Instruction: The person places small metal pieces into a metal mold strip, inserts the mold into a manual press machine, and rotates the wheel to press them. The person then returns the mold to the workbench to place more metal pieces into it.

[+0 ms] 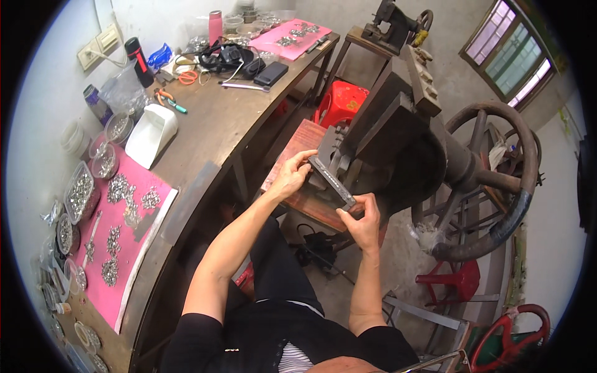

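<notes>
A narrow dark metal bar (331, 181), with a row of small lighter pieces or marks along its face, is held up in front of me on a slant. My left hand (290, 178) pinches its upper left end between thumb and fingers. At the lower right end, my right hand (363, 221) grips it the same way. Just behind the bar stands a heavy dark hand press (398, 133). Under my hands lies a reddish wooden board (292, 149) next to the press. What the small pieces on the bar are is too small to tell.
The press's large handwheel (530, 152) stands out at right. A long workbench (205, 137) on the left carries a pink sheet (140, 255) with piles of small metal parts, tubs, a white scoop (149, 138) and pliers (171, 102). Red stools (344, 102) stand nearby.
</notes>
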A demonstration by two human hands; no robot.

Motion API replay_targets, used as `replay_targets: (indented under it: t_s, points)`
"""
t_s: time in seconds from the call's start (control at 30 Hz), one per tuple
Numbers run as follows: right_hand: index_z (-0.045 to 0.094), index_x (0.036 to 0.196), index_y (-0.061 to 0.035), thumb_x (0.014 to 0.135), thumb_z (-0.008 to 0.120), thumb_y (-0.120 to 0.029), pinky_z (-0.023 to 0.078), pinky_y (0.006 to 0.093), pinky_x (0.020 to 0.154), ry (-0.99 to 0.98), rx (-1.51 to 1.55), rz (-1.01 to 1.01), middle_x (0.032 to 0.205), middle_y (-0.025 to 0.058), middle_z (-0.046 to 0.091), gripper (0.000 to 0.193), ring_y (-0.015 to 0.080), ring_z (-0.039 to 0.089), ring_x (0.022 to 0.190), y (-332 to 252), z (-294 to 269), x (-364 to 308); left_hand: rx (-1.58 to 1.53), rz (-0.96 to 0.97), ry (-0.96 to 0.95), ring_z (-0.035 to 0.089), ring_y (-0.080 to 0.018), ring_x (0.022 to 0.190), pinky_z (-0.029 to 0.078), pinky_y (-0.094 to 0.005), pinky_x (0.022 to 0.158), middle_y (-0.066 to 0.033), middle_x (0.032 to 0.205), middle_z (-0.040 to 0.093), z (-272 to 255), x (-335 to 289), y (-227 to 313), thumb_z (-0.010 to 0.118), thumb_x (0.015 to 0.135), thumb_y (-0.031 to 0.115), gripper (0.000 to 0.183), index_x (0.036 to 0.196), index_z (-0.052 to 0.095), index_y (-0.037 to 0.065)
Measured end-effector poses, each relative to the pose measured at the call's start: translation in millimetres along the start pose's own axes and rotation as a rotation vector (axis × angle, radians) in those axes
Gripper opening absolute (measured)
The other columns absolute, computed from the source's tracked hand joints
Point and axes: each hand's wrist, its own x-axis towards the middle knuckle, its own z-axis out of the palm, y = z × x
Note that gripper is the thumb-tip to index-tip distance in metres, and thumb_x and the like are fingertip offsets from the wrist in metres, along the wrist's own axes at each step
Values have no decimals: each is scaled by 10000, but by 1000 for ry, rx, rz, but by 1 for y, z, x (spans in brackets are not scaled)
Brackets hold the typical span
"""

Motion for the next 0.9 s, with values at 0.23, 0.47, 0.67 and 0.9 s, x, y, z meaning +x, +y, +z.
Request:
replay_targets:
  t_s: [0.23, 0.47, 0.67, 0.9]
  points:
    - [524, 830, -53, 640, 982, -290, 476, 381, 606, 38, -55, 51, 745, 66, 532, 549, 238, 549, 663, 4, 38, 4, -70, 132, -50, 580, -166, 1252, 406, -290, 1106, -80, 1274, 677, 23, 50, -17, 438, 1016, -16, 440, 1430, 577, 32]
    - [487, 815, -67, 665, 963, -301, 453, 435, 625, 165, -106, -27, 689, 77, 527, 551, 305, 524, 667, -4, 66, 2, 209, 171, -95, 437, -230, 1446, 322, -337, 1186, -139, 1550, 495, 34, 50, -30, 483, 1068, 124, 485, 1536, 439, 6]
    - [659, 988, -64, 810, 832, -82, 516, 321, 779, 310, -184, -223, 865, 63, 679, 249, 222, 641, 809, -51, -7, 0, 201, 241, -180, 311, -310, 1531, 224, -376, 1246, -234, 1619, 366, 14, 0, -9, 484, 1077, 366, 656, 1576, 329, -31]
    - [479, 1251, 47, 949, 678, -14, 479, 371, 1006, 1331, -113, -489, 1226, 169, 590, 367, 241, 593, 1095, -66, -141, -29, 296, 193, -262, 211, -333, 1566, 141, -448, 1260, -198, 1680, 257, 22, -1, -5, 619, 960, 491, 904, 1631, 220, 36]
